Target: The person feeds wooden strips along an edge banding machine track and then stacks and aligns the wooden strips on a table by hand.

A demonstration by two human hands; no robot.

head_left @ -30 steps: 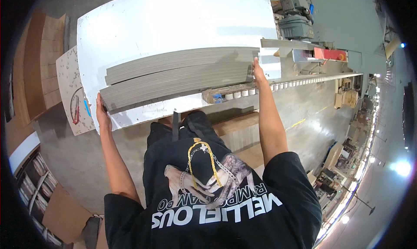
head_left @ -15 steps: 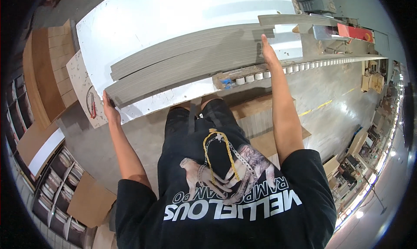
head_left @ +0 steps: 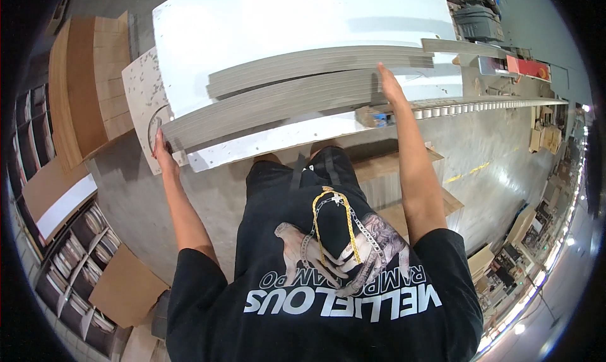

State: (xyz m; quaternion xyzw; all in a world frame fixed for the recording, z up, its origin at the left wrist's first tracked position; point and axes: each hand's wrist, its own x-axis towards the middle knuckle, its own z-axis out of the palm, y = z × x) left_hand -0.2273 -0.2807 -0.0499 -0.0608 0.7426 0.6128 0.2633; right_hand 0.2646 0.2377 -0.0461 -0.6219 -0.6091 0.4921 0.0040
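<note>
A near bundle of long grey strips lies between my two hands over the white worktable. At its left end my left hand is closed, with the fingers mostly hidden behind the bundle. My right hand presses the right end, thumb pointing up along it, its other fingers hidden. Just beyond lies a second bundle of similar grey strips, apart from the first by a narrow dark gap at the left. One more long grey strip extends off to the far right.
A speckled board with a curved wire or cord adjoins the table's left edge. A row of white rollers runs rightward from the table front. Wooden boards are stacked below. Brown panels stand left, and a grey motor sits far right.
The near bundle has slid leftward against the far one, with both hands still at its ends. Its left end now reaches over the speckled board. The view has also shifted slightly.
</note>
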